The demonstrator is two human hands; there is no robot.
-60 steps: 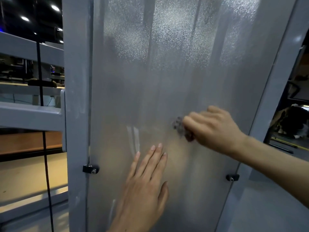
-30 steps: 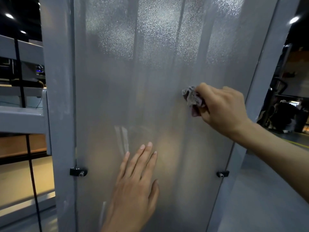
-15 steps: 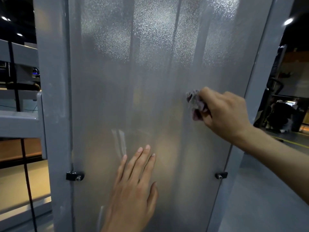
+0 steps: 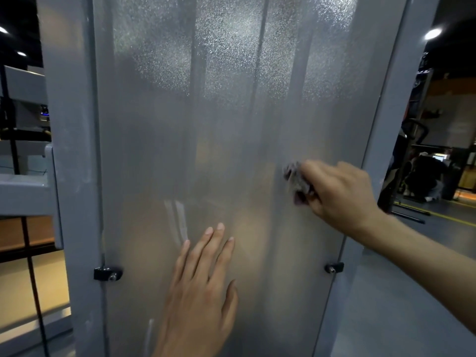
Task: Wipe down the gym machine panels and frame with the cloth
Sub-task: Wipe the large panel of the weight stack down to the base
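Head view: right hand (image 4: 340, 194) grips bunched cloth (image 4: 296, 181), fingers curled round it, pressing it to frosted panel (image 4: 206, 137) near right frame post (image 4: 381, 140). Left hand (image 4: 203, 287) lies flat, fingers straight, lower on panel, likely bracing it against wiping pressure.

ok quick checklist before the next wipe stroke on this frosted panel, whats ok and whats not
1. Cloth gripped in the right hand: ok, fingers curled round it.
2. Cloth touching the frosted panel: ok, it sits against the surface.
3. Left hand bracing the panel: ok, flat with fingers straight, below the cloth.
4. Left hand out of the cloth's path: ok for a sideways stroke, not ok for one down and to the left.
5. Panel clips seated: cannot tell how tight.
6. Grey frame post wiped: cannot tell.
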